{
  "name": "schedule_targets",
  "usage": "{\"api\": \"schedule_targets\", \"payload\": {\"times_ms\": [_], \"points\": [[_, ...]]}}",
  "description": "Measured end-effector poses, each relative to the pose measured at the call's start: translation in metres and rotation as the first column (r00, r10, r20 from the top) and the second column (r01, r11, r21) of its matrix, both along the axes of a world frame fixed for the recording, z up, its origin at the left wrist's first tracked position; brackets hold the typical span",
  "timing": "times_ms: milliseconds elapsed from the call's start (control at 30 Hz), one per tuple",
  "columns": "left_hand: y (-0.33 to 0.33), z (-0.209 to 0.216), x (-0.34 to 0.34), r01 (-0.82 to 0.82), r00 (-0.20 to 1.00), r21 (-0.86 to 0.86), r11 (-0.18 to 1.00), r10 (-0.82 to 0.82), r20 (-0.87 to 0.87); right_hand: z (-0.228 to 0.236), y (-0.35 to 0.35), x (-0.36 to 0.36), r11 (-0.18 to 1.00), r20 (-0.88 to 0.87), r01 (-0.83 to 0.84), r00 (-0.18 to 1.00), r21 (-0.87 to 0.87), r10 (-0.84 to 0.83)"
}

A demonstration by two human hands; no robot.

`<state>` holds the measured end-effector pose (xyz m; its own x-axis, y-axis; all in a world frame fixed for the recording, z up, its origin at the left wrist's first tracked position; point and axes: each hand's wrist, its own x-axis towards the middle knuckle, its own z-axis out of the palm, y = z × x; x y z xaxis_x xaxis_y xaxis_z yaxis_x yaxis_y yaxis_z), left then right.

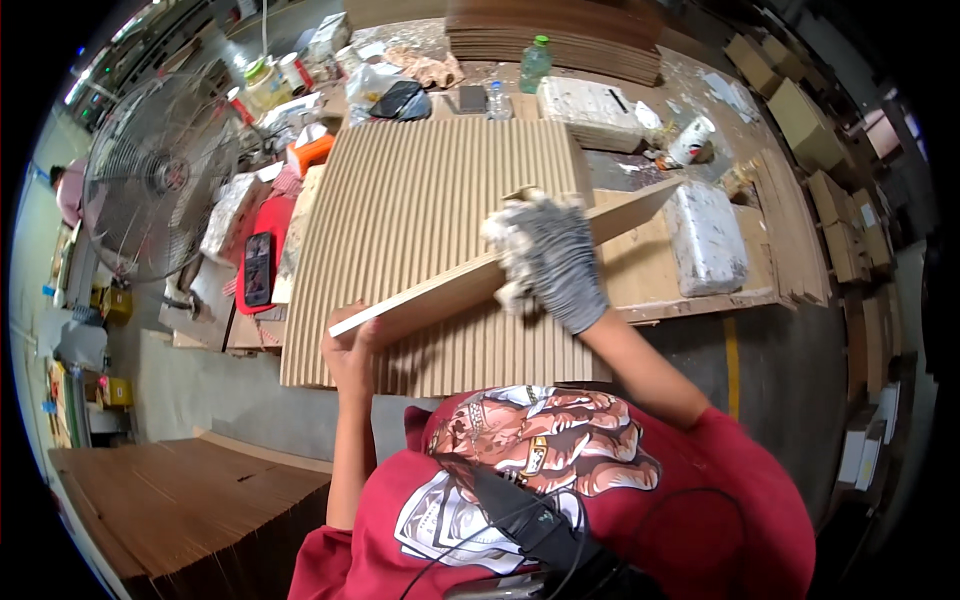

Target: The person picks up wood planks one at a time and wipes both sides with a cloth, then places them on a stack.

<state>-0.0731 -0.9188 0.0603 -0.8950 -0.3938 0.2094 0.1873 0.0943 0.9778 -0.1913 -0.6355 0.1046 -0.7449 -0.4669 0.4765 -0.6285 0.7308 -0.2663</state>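
Left grip [350, 350] closed on a wooden board [430, 300], right grip [568, 255] on a whitish rag [515, 250]

We have the bare left hand clasped about the lower left end of the board, thumb on the near side. Our right hand wears a grey knitted glove [560, 235] and closes on the rag, which bunches along the fingers and touches the board beyond its middle. The board stands tilted on a long edge, slanting from our left hand up to the far right, above a ribbed tan panel [430, 190]; its far end reaches past the panel, near a white-coated block [706, 240] with a scuffed surface.

Beneath all this we see the cluttered worktop [695, 75]. Along the far side of the panel stand a green-capped bottle [535, 65] and a second, longer white block [590, 112], with a white can [690, 142] tipped over to the right of it. A stack of brown sheets [550, 50] lies at the far edge.

To our left, a smartphone [258, 268] rests on something red, just beside the panel, and an orange object [312, 152] sits farther up. A round caged fan [165, 178] stands beyond the phone. Low on our left lies another pile of brown sheets [190, 490], and cardboard boxes [805, 120] line the far right.
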Motion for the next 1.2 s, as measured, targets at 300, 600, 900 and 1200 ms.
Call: {"api": "schedule_targets", "payload": {"times_ms": [300,600,900,1200], "points": [[0.025,-0.011,-0.015,-0.483,0.867,0.175,0.858,0.496,-0.039,-0.006,-0.032,0.028,1.0,-0.019,-0.013,1.0,0.028,0.013],[0.027,-0.002,-0.022,-0.424,0.882,0.227,0.877,0.456,-0.116,-0.033,0.13,-0.066,0.888,-0.084,0.221,0.957,-0.404,-0.276],[0.033,0.001,-0.028,-0.377,0.896,0.189,0.907,0.409,-0.174,-0.175,0.35,-0.165,0.065,0.545,0.554,0.83,-0.83,-0.118],[0.03,-0.002,-0.024,-0.392,0.898,0.148,0.908,0.412,-0.152,-0.167,0.312,-0.154,-0.28,0.581,0.619,0.785,-0.734,0.216]]}}
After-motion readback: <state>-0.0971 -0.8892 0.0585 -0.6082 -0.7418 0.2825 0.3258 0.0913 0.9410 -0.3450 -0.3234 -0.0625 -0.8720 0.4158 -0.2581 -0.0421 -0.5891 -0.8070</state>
